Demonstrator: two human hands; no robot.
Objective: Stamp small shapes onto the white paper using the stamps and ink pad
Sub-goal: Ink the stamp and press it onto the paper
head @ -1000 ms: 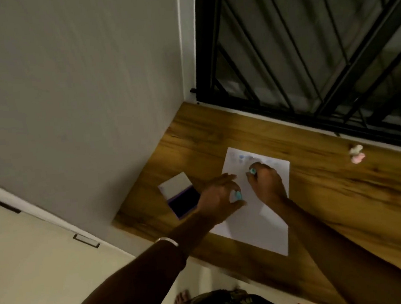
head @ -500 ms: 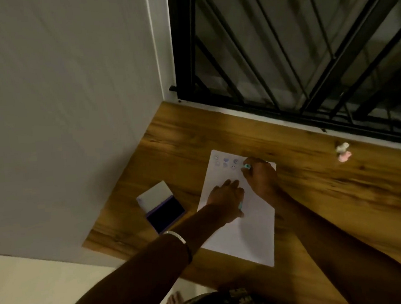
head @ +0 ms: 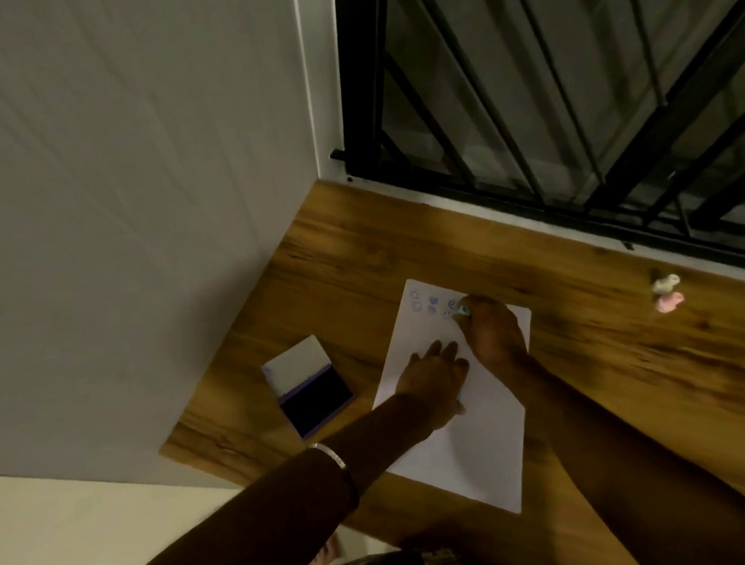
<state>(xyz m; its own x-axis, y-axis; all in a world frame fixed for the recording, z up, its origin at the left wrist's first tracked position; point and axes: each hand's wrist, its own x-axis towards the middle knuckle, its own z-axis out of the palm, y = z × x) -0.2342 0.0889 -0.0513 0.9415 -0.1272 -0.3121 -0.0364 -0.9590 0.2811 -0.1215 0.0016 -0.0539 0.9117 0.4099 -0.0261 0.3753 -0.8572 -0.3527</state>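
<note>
Stamping is the step in hand: the right hand (head: 497, 339) pinches a small pale-teal stamp (head: 463, 311) between thumb and fingers and holds it down on the far end of the white rectangular sheet of paper (head: 461, 445), just beside a cluster of faint bluish-purple stamped shapes (head: 431, 304) already printed in two short rows there. The left hand (head: 433, 378) lies on the middle of the paper with its fingers fairly straight, pressing the sheet flat; a sliver of teal shows at its near edge, perhaps a second stamp tucked under it, though that is too small to be sure of. A thin pale bangle (head: 337, 461) sits on the left wrist. To the left of the paper, just apart from it, the open purple ink pad (head: 315, 400) rests on the brown wood-grain tabletop (head: 639, 371), its white lid folded back toward the wall. Two spare small stamps, one whitish and one pink (head: 667, 294), lie well apart to the right near the black window grille (head: 571, 107). Most of the sheet is unmarked, so the task looks early. By my reading the next move calls for lifting the stamp straight up to avoid smearing, then re-inking it on the pad while the left hand holds the paper steady.
</note>
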